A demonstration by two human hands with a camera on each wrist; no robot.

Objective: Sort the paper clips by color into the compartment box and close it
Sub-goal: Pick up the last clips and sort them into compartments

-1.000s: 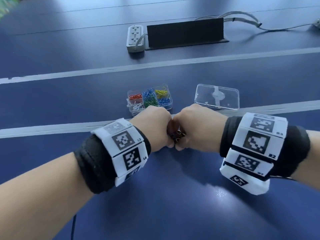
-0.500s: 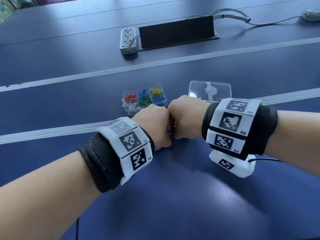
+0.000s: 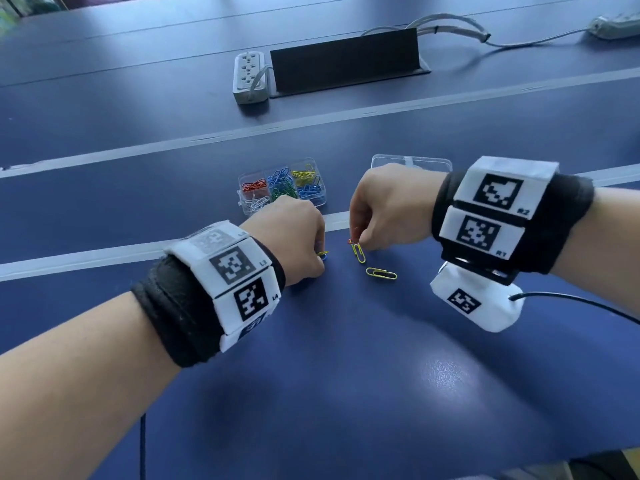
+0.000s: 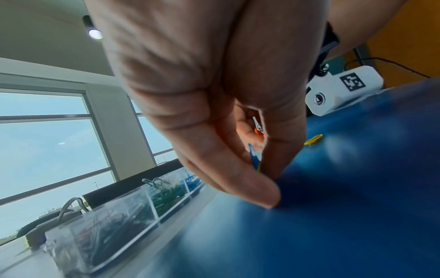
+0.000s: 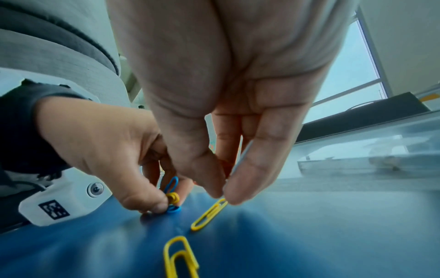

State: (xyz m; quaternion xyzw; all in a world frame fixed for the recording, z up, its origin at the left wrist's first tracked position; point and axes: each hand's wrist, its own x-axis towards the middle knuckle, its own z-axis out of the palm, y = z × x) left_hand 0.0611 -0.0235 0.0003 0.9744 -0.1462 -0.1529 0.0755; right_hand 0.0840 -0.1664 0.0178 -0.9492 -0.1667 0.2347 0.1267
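Partly hidden: lid [image 3: 412,160] behind right hand [image 3: 388,206].

Dark blue table [image 3: 346,393] with pale strips [image 3: 311,121]; white power strip [image 3: 250,77] beside black raised panel [image 3: 346,62], grey cables [image 3: 450,27] behind; large windows [image 4: 47,143], white frames, hazy sky; ceiling lamp [image 4: 94,33] lit; orange wall [image 4: 404,37]
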